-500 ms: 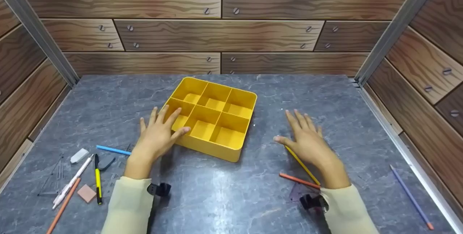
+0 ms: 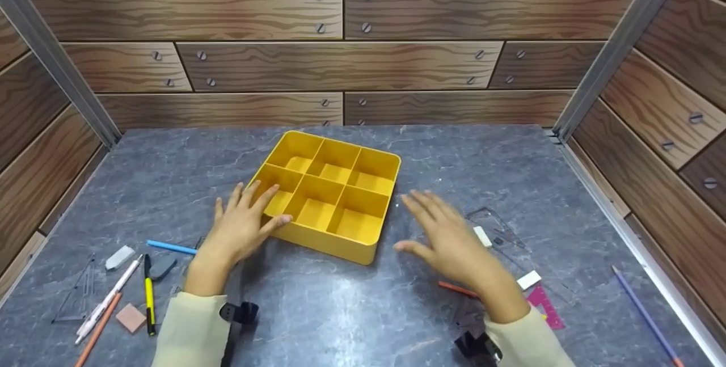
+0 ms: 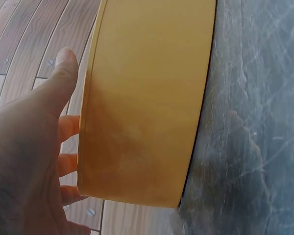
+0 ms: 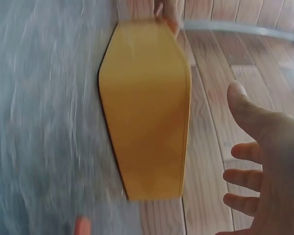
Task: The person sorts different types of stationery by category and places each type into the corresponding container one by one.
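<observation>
A yellow box (image 2: 324, 247) with several compartments, none holding anything, stands at an angle on the grey marbled table. My left hand (image 2: 233, 233) is at its left front corner, fingers spread over the rim and thumb out toward the front wall; firm contact cannot be made out. In the left wrist view the fingers (image 3: 68, 165) reach behind the rim of the box wall (image 3: 142, 107). My right hand (image 2: 454, 245) hovers to the right of the box, apart from it, its fingers extended and holding nothing. The right wrist view shows a gap between thumb and box (image 4: 147, 112).
At left lie a blue pencil (image 2: 171, 247), a yellow-black pen (image 2: 149, 293), a white pen (image 2: 110, 299), an orange pencil (image 2: 99, 330) and erasers (image 2: 131, 318). Around my right forearm are white erasers (image 2: 528, 280), a pink ruler piece (image 2: 546, 307) and an orange pencil (image 2: 458, 289). A purple pencil (image 2: 646, 315) lies far right.
My right hand has moved left toward the box, uncovering erasers and the pink piece and hiding the yellow pencil. The left hand stays at the box corner. The head view has tilted slightly.
</observation>
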Tool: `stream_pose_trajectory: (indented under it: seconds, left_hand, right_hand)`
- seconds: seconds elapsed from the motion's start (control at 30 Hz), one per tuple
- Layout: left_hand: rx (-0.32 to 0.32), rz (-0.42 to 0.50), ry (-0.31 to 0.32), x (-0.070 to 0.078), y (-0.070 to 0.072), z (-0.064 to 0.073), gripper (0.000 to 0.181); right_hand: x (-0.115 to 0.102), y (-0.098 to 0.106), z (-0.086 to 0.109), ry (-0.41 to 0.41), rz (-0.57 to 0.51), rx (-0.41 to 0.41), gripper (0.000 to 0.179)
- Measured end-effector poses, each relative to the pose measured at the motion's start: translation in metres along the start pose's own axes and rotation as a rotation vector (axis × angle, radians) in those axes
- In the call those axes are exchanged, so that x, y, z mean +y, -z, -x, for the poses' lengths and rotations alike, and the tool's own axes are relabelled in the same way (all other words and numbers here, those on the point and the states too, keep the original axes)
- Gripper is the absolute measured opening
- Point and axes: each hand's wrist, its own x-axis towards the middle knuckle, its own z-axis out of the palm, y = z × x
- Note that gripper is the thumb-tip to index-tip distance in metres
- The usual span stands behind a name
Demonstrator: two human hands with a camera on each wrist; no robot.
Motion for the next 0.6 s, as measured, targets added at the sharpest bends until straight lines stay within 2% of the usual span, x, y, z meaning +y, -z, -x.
stream_pose_trajectory:
  seconds: [0.27, 0.5, 0.6]
  left_hand:
    - [-0.001, 0.0, -0.02, 0.0, -0.003, 0.003, 0.088]
    - [-0.004, 0.002, -0.034, 0.002, -0.003, 0.006, 0.085]
    - [-0.013, -0.009, -0.033, 0.003, -0.005, 0.008, 0.083]
  right_hand:
    - [-0.026, -0.017, -0.001, 0.13, 0.024, -0.049, 0.083]
    - [-0.029, -0.027, 0.001, 0.163, 0.007, -0.121, 0.071]
    - [-0.028, -0.027, 0.002, 0.188, 0.005, -0.123, 0.063]
